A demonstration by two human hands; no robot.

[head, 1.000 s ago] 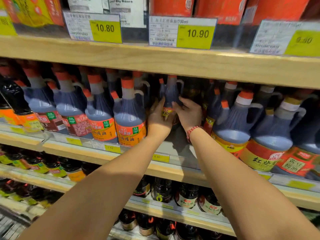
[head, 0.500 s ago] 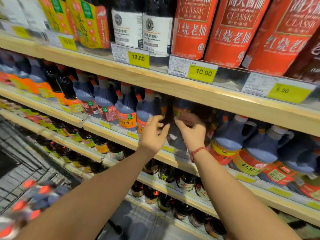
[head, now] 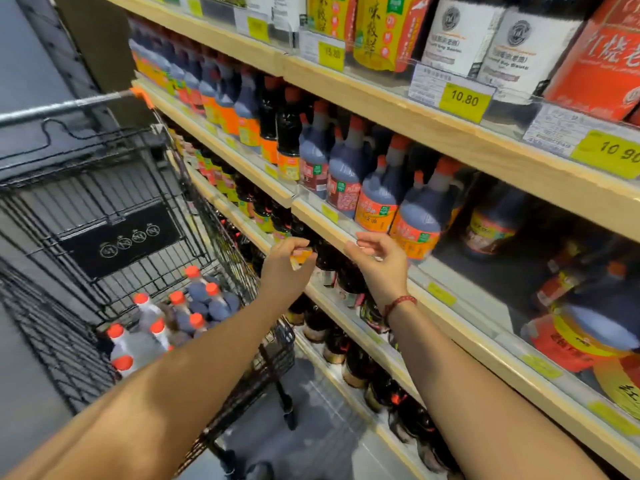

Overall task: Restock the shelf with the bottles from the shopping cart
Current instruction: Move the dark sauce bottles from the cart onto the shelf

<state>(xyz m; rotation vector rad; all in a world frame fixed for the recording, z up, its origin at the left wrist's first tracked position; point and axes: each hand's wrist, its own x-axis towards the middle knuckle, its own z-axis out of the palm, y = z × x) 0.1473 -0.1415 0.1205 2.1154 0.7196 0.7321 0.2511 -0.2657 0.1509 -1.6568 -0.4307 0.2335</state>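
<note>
Grey floor [head: 322,410]; grey wall [head: 24,57], dark panel [head: 100,46] far left; yellow price tags [head: 464,100].

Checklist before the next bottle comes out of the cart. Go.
1. Empty right hand: ok, fingers relaxed, holding nothing.
2. Empty left hand: cannot tell, something orange shows at its fingertips.
3. Stock in the shopping cart: ok, several orange-capped bottles lie in it.
4. Free space on the shelf: ok, bare gap right of the orange-labelled jug.
5. Cart within reach: ok, it stands directly beside the left arm.
</note>
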